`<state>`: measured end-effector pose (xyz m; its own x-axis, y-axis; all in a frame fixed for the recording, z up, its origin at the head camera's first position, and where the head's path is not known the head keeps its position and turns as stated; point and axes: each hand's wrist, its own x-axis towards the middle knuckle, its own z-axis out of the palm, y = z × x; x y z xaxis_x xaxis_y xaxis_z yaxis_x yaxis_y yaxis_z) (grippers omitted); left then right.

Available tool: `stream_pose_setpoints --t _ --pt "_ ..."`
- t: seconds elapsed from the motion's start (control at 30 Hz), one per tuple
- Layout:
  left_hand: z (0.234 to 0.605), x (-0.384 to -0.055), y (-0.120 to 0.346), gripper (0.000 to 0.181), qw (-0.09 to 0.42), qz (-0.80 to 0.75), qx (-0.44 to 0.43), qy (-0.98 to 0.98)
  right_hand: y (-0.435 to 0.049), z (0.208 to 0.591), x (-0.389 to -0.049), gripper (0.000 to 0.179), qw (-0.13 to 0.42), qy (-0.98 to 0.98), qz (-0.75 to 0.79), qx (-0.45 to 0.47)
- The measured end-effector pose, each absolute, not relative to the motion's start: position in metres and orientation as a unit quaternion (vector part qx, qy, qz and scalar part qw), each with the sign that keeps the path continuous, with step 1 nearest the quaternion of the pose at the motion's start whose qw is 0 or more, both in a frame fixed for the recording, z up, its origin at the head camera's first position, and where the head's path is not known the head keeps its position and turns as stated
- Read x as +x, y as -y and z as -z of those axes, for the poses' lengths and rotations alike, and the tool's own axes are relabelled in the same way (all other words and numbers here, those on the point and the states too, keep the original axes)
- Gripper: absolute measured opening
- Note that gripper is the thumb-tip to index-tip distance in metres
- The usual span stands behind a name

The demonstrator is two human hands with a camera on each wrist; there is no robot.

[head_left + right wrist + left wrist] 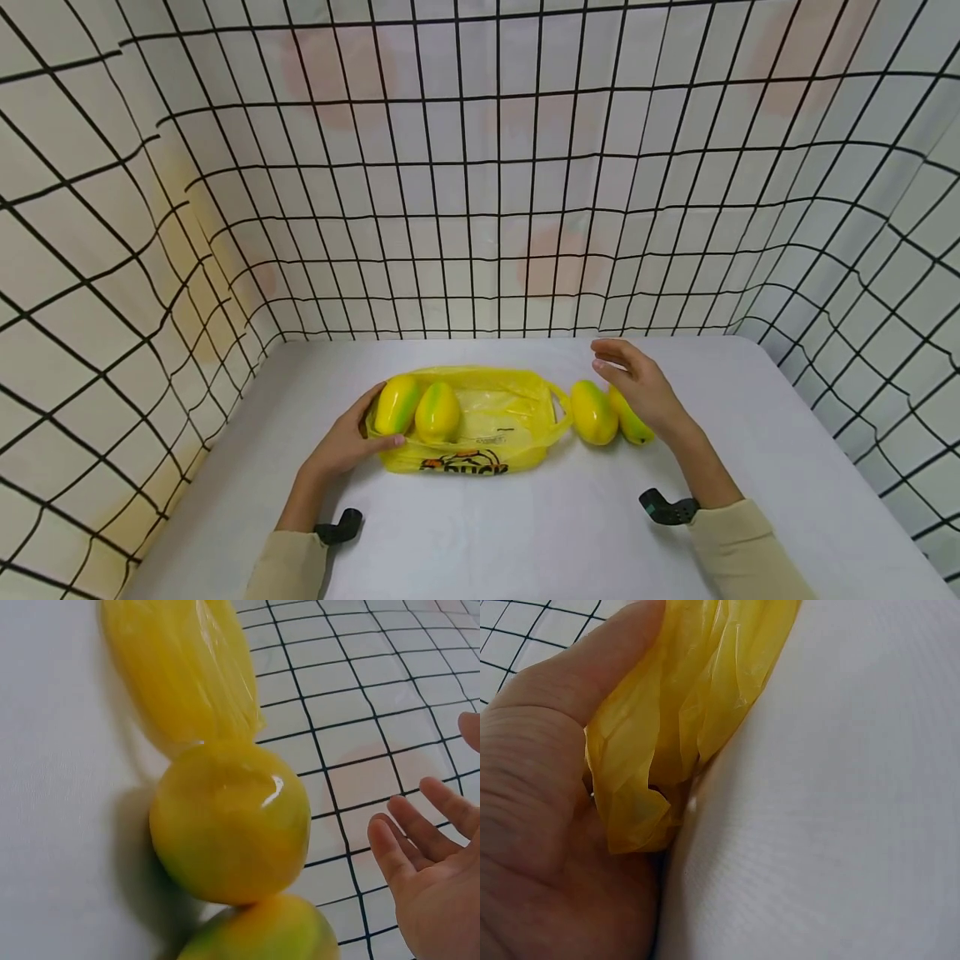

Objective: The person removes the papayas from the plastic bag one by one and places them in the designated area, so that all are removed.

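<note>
A yellow plastic bag (517,454) with dark printing lies on the white table, its loop handle toward the right. Two yellow-green mangoes (438,412) sit side by side in its left end. There my left hand (347,442) grips the bag, the thumb across its front edge and the other fingers behind; in the left wrist view the thumb lies over crumpled yellow plastic. Beside the handle, two more mangoes (594,414) touch each other on the table. Just above them my right hand (641,383) hovers with relaxed fingers, holding nothing. The farther-right mango is partly hidden by it.
White cloth walls with a black grid (480,183) rise behind the table and on both sides. The table (495,533) has a plain white cover. A black wrist device (667,507) sits on each forearm.
</note>
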<state>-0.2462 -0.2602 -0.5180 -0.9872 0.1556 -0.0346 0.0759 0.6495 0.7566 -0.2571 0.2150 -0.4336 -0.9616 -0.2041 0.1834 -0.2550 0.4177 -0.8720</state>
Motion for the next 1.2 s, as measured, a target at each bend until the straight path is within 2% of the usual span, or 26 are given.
stream_pose_setpoints --t 0.47,0.83,1.2 --pt "0.515 -0.244 0.261 0.096 0.054 -0.428 0.063 -0.9 -0.182 0.438 -0.259 0.051 -0.004 0.824 -0.544 0.158" --pt "0.514 -0.244 0.262 0.102 0.048 -0.416 0.072 -0.905 -0.157 0.445 -0.262 0.053 -0.023 0.833 -0.527 0.164" --pt "0.516 -0.245 0.262 0.11 0.059 -0.432 0.069 -0.897 -0.129 0.447 -0.263 0.051 -0.068 0.825 -0.533 0.174"
